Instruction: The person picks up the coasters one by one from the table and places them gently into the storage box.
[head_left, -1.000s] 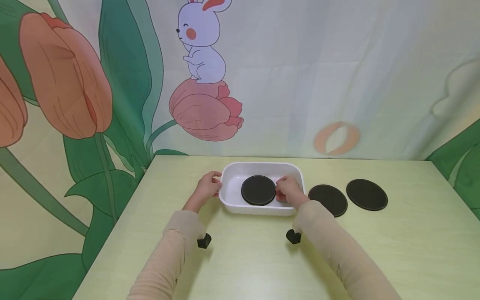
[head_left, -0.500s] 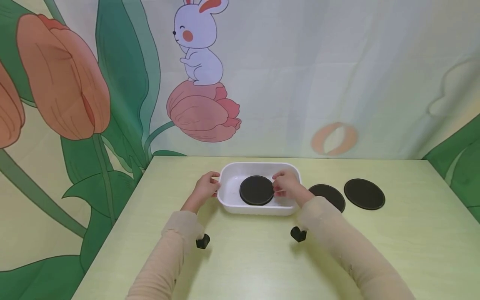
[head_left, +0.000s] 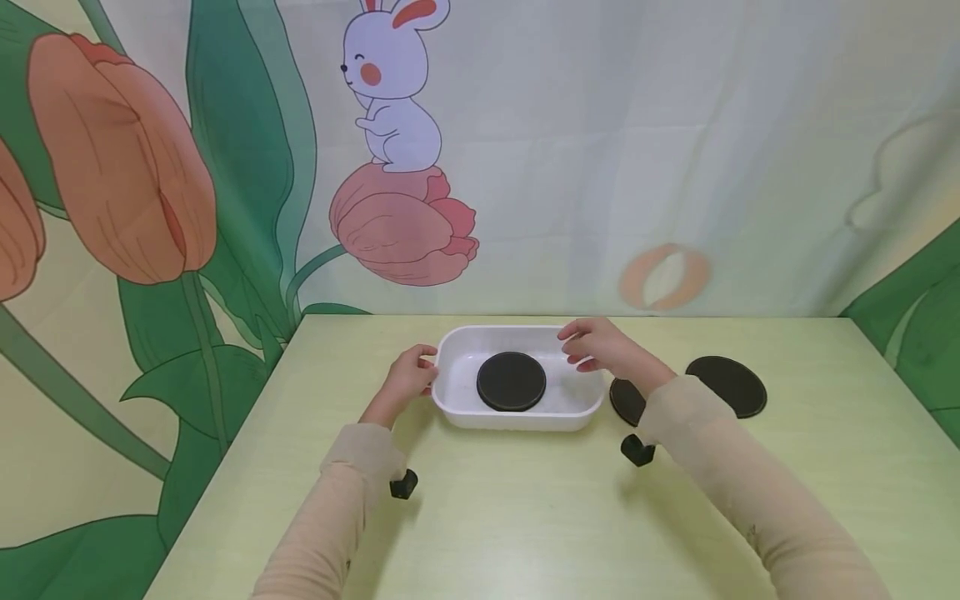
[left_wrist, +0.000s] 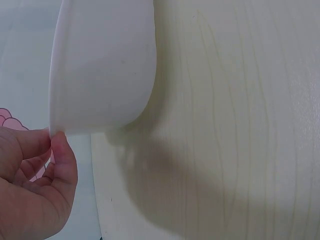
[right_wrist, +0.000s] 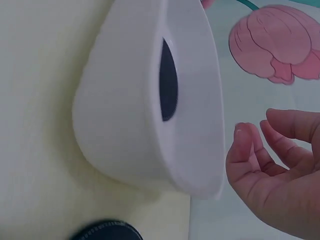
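Note:
A white rectangular tub (head_left: pixel 517 422) with rounded corners stands on the table, and a round black coaster (head_left: pixel 512 381) lies inside it, perhaps on top of others. My left hand (head_left: pixel 408 375) pinches the tub's left rim between thumb and finger, as the left wrist view shows at the tub's edge (left_wrist: pixel 100 75). Above the tub's right end hovers my right hand (head_left: pixel 600 346), fingers loosely bent and holding nothing. In the right wrist view this hand (right_wrist: pixel 275 165) is apart from the tub wall (right_wrist: pixel 120 100).
Right of the tub, a black coaster (head_left: pixel 626 402) lies partly hidden by my right arm. Another coaster (head_left: pixel 727 385) lies farther right, its near edge covered by the sleeve. Behind the table hangs a curtain (head_left: pixel 555 167) printed with flowers and a rabbit.
My right hand has let go of the coaster's right side inside the tub, risen and moved right to the tub's far right rim. The left hand keeps its pinch on the rim.

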